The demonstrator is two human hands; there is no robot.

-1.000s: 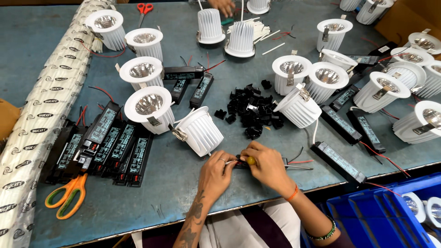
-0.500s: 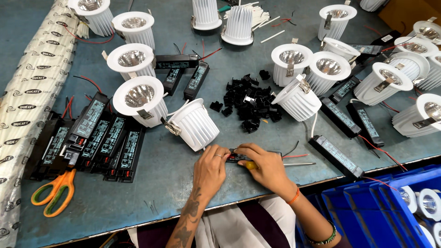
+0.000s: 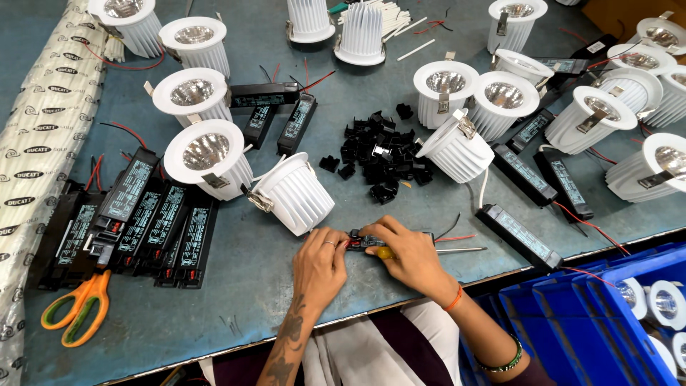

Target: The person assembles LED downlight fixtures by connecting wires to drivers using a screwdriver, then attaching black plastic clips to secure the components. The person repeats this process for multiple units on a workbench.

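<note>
We see both hands meeting near the front edge of the grey-blue surface (image 3: 286,300). The left hand (image 3: 319,266) has its fingers pinched on the left end of a small black driver box (image 3: 366,241), and the right hand (image 3: 407,251) curls over the same box from the other side, its fingers closed on a yellow-handled tool (image 3: 385,252) whose metal shaft (image 3: 461,250) juts out to the right along the surface. The driver box lies flat between the two hands, mostly covered by them, with a red wire (image 3: 454,238) and a black one trailing from its right end.

Just behind the left hand a white ribbed downlight (image 3: 294,193) lies tipped on its side. Beyond the hands, a heap of small black plastic clips (image 3: 377,154) sits in the middle of the surface. To the right of the right hand lies another long black driver (image 3: 519,236). On the left, a row of black drivers (image 3: 136,218) lies side by side, with orange-handled scissors (image 3: 77,307) in front of them, near the edge. More white downlights stand around the far part of the surface. A blue plastic crate (image 3: 593,322) sits at the lower right, beside the right forearm, holding a few white downlights.
</note>
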